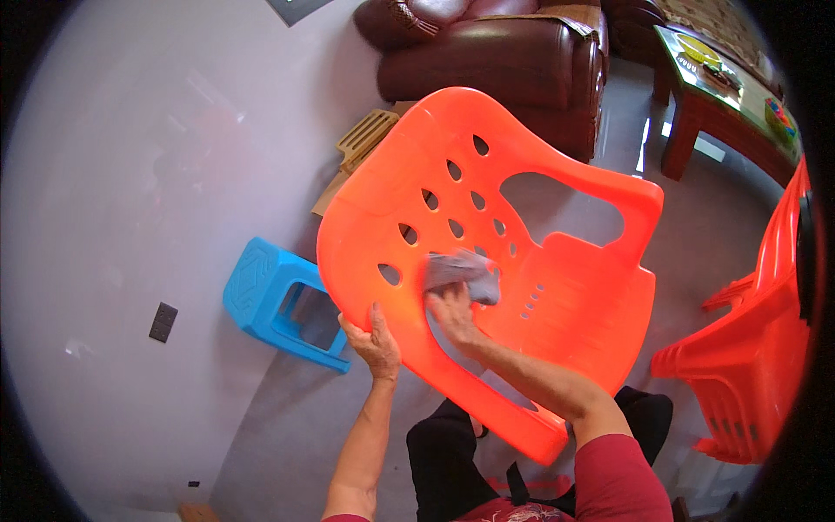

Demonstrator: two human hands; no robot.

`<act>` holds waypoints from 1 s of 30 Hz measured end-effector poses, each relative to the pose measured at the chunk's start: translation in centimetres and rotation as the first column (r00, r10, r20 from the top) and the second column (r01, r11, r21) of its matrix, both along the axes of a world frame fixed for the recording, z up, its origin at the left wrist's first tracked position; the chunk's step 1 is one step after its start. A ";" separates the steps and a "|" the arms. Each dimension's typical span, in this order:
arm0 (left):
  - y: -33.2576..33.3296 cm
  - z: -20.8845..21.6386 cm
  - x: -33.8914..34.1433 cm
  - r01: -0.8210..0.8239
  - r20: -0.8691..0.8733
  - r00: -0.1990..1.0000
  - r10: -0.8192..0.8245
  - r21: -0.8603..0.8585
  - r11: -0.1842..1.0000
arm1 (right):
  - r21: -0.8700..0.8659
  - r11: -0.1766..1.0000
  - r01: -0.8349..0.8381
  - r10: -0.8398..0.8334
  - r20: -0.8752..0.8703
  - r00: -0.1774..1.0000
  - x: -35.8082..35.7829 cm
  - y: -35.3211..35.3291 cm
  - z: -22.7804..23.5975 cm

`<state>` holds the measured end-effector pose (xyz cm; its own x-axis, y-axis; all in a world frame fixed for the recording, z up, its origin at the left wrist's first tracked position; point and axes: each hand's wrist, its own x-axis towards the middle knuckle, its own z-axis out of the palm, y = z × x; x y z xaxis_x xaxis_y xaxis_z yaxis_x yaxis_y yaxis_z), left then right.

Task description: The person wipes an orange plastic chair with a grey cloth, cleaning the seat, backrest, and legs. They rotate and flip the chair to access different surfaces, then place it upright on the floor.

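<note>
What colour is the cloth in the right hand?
The cloth is grey; the head view shows it best.

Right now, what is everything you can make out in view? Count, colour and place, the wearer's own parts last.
Armchair: one, orange-red plastic, centre, tilted
Cloth: one, grey, blurred, at the armchair's backrest
Stool: one, blue, left of the armchair
Stacked chairs: several, red, right edge
Sofas: at least two, dark red-brown, top
Low table: one, brown, upper right
Basket-like item: one, yellow, on the table
Slatted object: one, tan, behind the armchair
Wall plates: two, dark, left
Trousers: one pair, black, bottom
Sleeves: two, maroon, bottom
Left hand: one, bare, gripping the backrest's edge
Right hand: one, bare, holding the cloth
</note>
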<state>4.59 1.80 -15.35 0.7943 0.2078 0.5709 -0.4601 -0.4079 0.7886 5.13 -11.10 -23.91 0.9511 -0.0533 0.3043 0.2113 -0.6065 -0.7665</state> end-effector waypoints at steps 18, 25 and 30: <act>2.2 3.0 -1.4 0.442 -0.205 0.717 -0.666 -0.606 0.662 | -0.294 0.945 -0.146 0.173 0.068 0.983 -9.2 1.4 7.0; 2.0 1.0 0.6 0.389 -0.146 0.896 -0.420 -0.199 0.899 | -0.370 0.817 -0.443 0.345 -0.303 0.888 -20.8 -5.5 8.9; 3.1 0.6 1.4 0.332 -0.170 0.929 -0.328 -0.007 0.943 | -0.281 0.873 -0.400 0.391 -0.087 0.916 -27.9 -9.8 9.5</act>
